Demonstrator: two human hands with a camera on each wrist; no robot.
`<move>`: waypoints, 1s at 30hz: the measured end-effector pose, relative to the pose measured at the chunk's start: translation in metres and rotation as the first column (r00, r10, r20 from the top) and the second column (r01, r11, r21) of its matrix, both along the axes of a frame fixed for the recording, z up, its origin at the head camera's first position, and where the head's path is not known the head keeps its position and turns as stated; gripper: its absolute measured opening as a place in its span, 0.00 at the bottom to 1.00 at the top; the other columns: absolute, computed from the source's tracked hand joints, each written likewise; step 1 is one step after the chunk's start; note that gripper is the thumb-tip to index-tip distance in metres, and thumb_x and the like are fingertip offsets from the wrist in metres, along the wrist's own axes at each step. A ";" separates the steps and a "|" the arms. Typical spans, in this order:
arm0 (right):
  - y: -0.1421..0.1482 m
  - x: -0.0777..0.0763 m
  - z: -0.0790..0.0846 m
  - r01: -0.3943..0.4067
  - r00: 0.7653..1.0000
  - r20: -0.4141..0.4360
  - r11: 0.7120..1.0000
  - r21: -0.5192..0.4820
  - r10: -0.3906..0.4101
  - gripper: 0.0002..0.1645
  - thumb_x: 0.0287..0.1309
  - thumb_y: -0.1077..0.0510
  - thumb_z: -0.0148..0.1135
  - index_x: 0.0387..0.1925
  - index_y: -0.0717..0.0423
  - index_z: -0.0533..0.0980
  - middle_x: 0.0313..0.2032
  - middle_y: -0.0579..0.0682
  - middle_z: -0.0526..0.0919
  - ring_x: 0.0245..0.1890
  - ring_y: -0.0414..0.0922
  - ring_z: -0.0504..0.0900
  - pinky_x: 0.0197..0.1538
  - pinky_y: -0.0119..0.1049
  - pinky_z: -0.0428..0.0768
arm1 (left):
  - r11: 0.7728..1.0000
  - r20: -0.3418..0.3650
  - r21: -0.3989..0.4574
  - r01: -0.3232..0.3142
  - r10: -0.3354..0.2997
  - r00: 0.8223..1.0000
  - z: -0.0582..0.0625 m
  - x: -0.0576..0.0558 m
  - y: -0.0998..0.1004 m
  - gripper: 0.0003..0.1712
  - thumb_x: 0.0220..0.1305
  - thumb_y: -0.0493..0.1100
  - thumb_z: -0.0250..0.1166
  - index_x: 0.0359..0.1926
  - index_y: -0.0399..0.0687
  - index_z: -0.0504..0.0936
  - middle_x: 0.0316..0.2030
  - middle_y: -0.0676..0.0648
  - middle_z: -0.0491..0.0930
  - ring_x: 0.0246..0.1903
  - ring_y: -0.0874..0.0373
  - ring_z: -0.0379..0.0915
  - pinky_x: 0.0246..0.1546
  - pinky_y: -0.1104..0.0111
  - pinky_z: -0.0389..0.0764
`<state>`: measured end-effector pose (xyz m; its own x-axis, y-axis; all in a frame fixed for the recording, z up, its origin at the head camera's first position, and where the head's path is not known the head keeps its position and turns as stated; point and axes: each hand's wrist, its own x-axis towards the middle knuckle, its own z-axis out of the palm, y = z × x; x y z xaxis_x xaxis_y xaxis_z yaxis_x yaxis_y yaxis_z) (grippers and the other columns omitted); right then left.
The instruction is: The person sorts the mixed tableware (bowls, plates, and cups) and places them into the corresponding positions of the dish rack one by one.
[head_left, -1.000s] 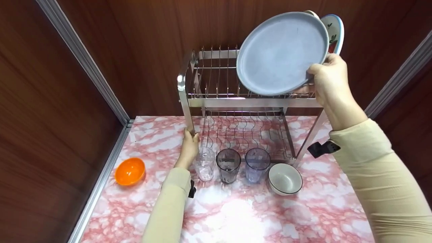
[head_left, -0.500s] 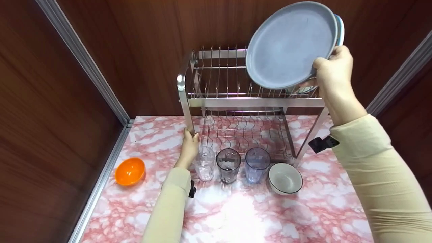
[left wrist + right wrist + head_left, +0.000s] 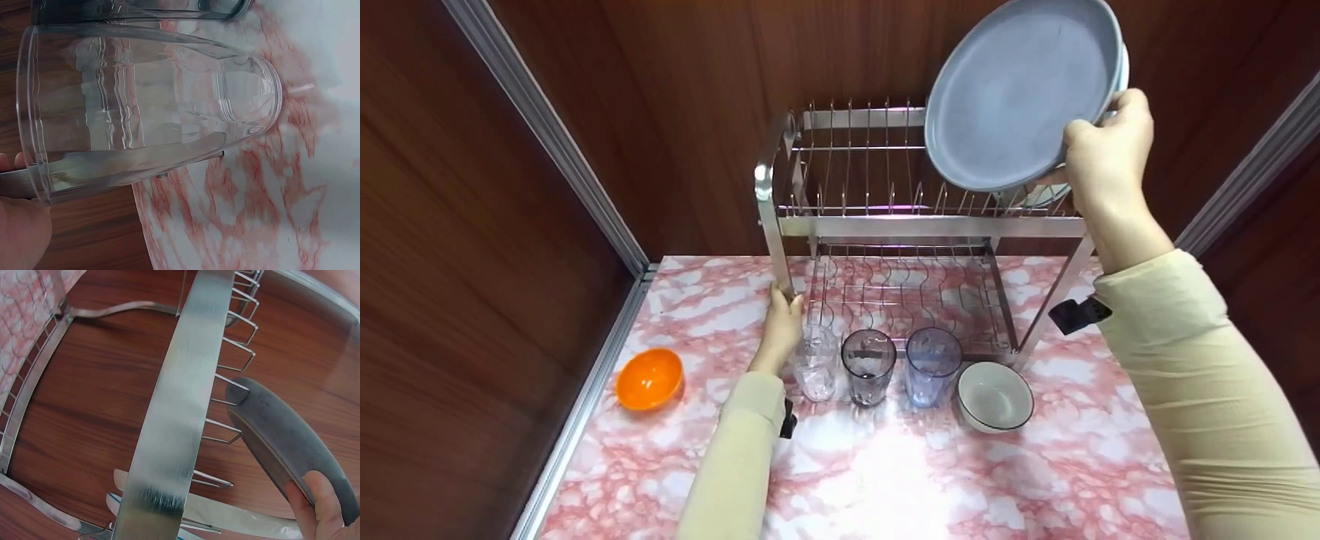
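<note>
My right hand [image 3: 1110, 154] grips a grey round plate [image 3: 1024, 90] by its lower right edge, thumb on the face turned toward me. The plate is tilted over the right part of the upper tier of a metal dish rack [image 3: 930, 226]. In the right wrist view, the grey plate's [image 3: 292, 430] far edge reaches the wire dividers [image 3: 239, 354]. Pale plates [image 3: 242, 514] stand at the rack's end, mostly hidden by the grey one in the head view. My left hand [image 3: 781, 330] holds the rack's front left leg [image 3: 775, 251], beside a clear glass [image 3: 815, 367].
Along the rack's front stand a dark glass [image 3: 868, 371], a purple-tinted glass [image 3: 932, 371] and a white bowl with a dark rim [image 3: 995, 397]. An orange bowl [image 3: 650, 379] sits to the left. Wooden panels [image 3: 660, 90] enclose the back and sides of the marbled table [image 3: 810, 480].
My right hand has moved the grey plate up and to the right, so it now covers more of the patterned plate behind. My left hand has stayed on the rack leg.
</note>
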<state>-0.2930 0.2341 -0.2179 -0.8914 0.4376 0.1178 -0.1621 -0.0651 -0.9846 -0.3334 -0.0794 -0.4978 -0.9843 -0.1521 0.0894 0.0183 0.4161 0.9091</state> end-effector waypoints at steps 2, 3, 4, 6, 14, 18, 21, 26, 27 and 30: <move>0.000 -0.001 0.002 0.003 1.000 -0.005 1.000 0.011 -0.003 0.16 0.47 0.74 0.35 0.36 0.55 0.58 0.38 0.54 0.67 0.18 0.44 0.80 0.19 0.42 0.79 | 1.000 -0.007 0.006 -0.002 0.002 1.000 0.001 -0.001 0.000 0.23 0.65 0.39 0.46 0.58 0.39 0.52 0.41 0.37 0.73 0.42 0.47 0.73 0.50 0.59 0.72; 0.000 -0.001 0.002 0.005 1.000 -0.008 1.000 0.018 -0.005 0.16 0.47 0.74 0.35 0.36 0.55 0.58 0.38 0.54 0.67 0.18 0.44 0.80 0.18 0.42 0.79 | 1.000 -0.008 0.009 -0.003 0.003 1.000 0.001 -0.002 0.000 0.23 0.65 0.39 0.46 0.58 0.38 0.52 0.41 0.37 0.73 0.42 0.47 0.73 0.50 0.59 0.72; -0.001 -0.001 0.003 0.009 1.000 -0.007 1.000 0.030 -0.008 0.16 0.47 0.74 0.35 0.36 0.54 0.58 0.37 0.54 0.67 0.17 0.44 0.80 0.18 0.41 0.79 | 1.000 -0.011 0.016 -0.002 0.002 1.000 0.002 -0.002 0.000 0.24 0.64 0.39 0.46 0.59 0.38 0.52 0.41 0.37 0.73 0.42 0.47 0.73 0.49 0.59 0.72; -0.001 -0.001 0.005 0.028 1.000 0.001 0.997 0.075 -0.028 0.15 0.48 0.73 0.36 0.35 0.54 0.58 0.36 0.54 0.68 0.16 0.42 0.80 0.17 0.39 0.78 | 1.000 -0.011 0.012 -0.004 0.004 1.000 0.002 -0.003 0.000 0.25 0.64 0.39 0.46 0.60 0.37 0.50 0.42 0.36 0.73 0.42 0.47 0.73 0.49 0.58 0.72; -0.002 -0.008 0.008 0.161 0.986 -0.014 0.927 0.339 -0.166 0.14 0.49 0.70 0.39 0.36 0.51 0.61 0.32 0.46 0.71 0.22 0.36 0.78 0.19 0.32 0.79 | 1.000 -0.009 0.018 0.014 -0.013 1.000 0.004 -0.006 0.000 0.24 0.65 0.39 0.45 0.59 0.38 0.51 0.44 0.36 0.72 0.45 0.47 0.72 0.52 0.59 0.71; -0.004 -0.012 0.004 0.285 0.956 -0.086 0.818 0.500 -0.281 0.16 0.49 0.69 0.41 0.39 0.51 0.65 0.40 0.48 0.76 0.36 0.36 0.76 0.36 0.26 0.77 | 1.000 -0.008 0.009 0.011 -0.011 1.000 0.004 -0.007 0.000 0.25 0.65 0.40 0.45 0.60 0.38 0.50 0.45 0.36 0.72 0.45 0.47 0.72 0.52 0.59 0.71; -0.007 -0.014 0.002 0.344 0.936 -0.139 0.754 0.560 -0.324 0.18 0.48 0.69 0.40 0.41 0.52 0.67 0.46 0.51 0.78 0.43 0.36 0.74 0.46 0.27 0.72 | 1.000 -0.002 -0.007 0.006 -0.006 1.000 0.004 -0.006 0.001 0.28 0.65 0.41 0.45 0.62 0.38 0.48 0.46 0.35 0.73 0.46 0.47 0.72 0.54 0.59 0.69; -0.012 -0.014 -0.004 0.381 0.920 -0.183 0.678 0.629 -0.348 0.19 0.48 0.68 0.41 0.44 0.55 0.66 0.46 0.54 0.79 0.46 0.41 0.76 0.49 0.31 0.74 | 1.000 0.034 0.001 0.004 -0.004 0.999 0.001 -0.003 0.000 0.32 0.65 0.42 0.45 0.65 0.38 0.43 0.51 0.35 0.71 0.47 0.48 0.72 0.57 0.59 0.67; -0.013 -0.014 -0.006 0.385 0.917 -0.188 0.663 0.642 -0.350 0.19 0.48 0.67 0.41 0.45 0.55 0.66 0.45 0.54 0.79 0.46 0.42 0.77 0.48 0.33 0.75 | 1.000 0.037 0.004 0.007 -0.007 0.999 0.000 -0.002 0.000 0.32 0.65 0.41 0.45 0.65 0.38 0.42 0.51 0.35 0.70 0.47 0.48 0.72 0.57 0.59 0.67; -0.016 -0.014 -0.010 0.387 0.913 -0.194 0.614 0.688 -0.358 0.20 0.48 0.65 0.43 0.47 0.56 0.65 0.43 0.58 0.80 0.45 0.49 0.78 0.47 0.40 0.75 | 1.000 0.030 0.007 0.012 -0.013 0.999 -0.001 -0.001 -0.002 0.32 0.65 0.40 0.45 0.65 0.36 0.42 0.51 0.34 0.70 0.48 0.47 0.71 0.58 0.58 0.66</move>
<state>-0.3073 0.2176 -0.2277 -0.6597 0.5055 0.5561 -0.0475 0.7104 -0.7022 -0.3340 -0.0809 -0.4988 -0.9884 -0.1401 0.0583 -0.0043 0.4101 0.9120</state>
